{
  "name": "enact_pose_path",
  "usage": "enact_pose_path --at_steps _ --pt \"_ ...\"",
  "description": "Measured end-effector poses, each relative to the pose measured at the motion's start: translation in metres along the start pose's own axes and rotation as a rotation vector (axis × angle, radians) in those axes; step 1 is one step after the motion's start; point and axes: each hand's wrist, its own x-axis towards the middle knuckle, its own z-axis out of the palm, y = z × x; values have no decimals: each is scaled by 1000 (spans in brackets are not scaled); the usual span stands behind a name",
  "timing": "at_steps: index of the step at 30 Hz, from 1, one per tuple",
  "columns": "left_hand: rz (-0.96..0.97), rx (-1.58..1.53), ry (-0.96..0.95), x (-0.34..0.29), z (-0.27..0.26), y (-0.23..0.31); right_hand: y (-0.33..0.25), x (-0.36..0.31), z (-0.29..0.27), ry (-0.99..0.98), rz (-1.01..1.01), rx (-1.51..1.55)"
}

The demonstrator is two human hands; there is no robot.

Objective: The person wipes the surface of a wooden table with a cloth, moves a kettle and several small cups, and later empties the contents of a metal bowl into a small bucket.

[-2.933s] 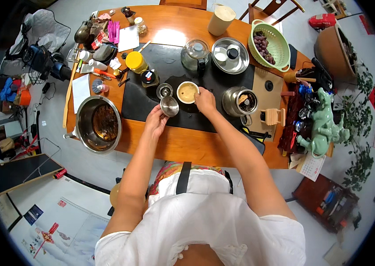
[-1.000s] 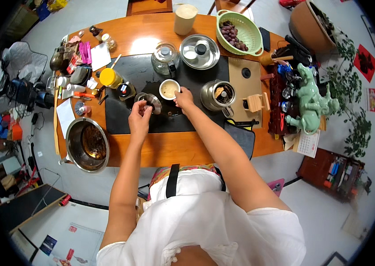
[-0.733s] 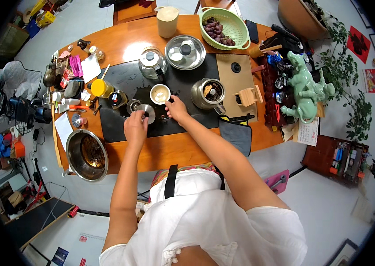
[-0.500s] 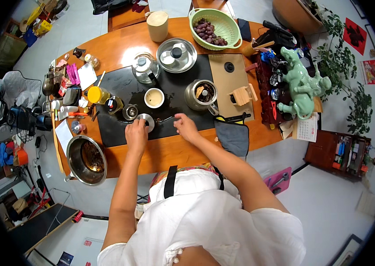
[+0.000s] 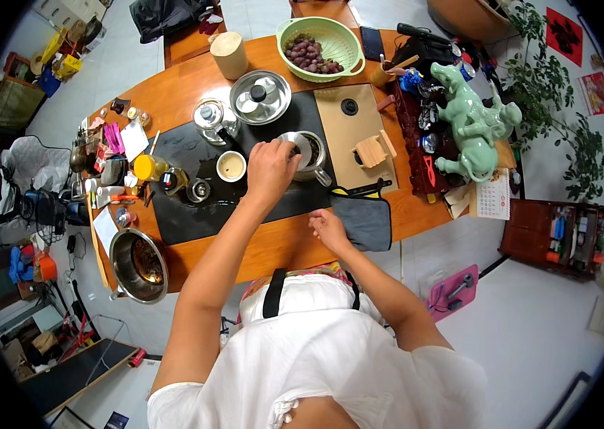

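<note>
Wooden table (image 5: 280,249) spans the room; black mat (image 5: 280,200) lies across its middle, wet in patches.

Containers, largest first:
- Green colander (image 5: 345,48), far side: holds dark grapes (image 5: 303,54).
- Steel basin (image 5: 122,252), near left edge: dark brown contents in the bottom.
- Pan (image 5: 248,114), lidded, black knob on top.
- Steel pot (image 5: 308,171), right part of mat: mouth partly covered, dark inside; contents not identifiable.
- Glass pot (image 5: 209,130), beside the pan: contents unclear.

Left hand (image 5: 272,168): fingers closed on a round metal lid (image 5: 300,143) at the mouth of the steel pot; contact between lid and rim cannot be told.

Right hand (image 5: 328,227): half open, fingers loosely bent, nothing seen in its grasp; at the table's near edge, just beside a grey cloth (image 5: 363,223).

White cup (image 5: 231,166), left of left hand: pale tan liquid.

Small cup (image 5: 198,190), beside it: clear-looking, contents unresolved.
</note>
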Motion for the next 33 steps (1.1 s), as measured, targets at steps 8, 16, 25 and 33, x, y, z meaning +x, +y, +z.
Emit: enact_pose_path --at_steps 8,16,25,33 --pt "52 153 -53 20 42 8 14 -4 -14 30 -21 92" --pt "24 223 -121 15 45 14 21 -4 -27 30 -4 125" --pt "46 335 -147 14 51 15 -3 14 -38 270 -242 -90" --pt "-10 338 -177 15 53 16 -63 50 -50 55 -69 -77"
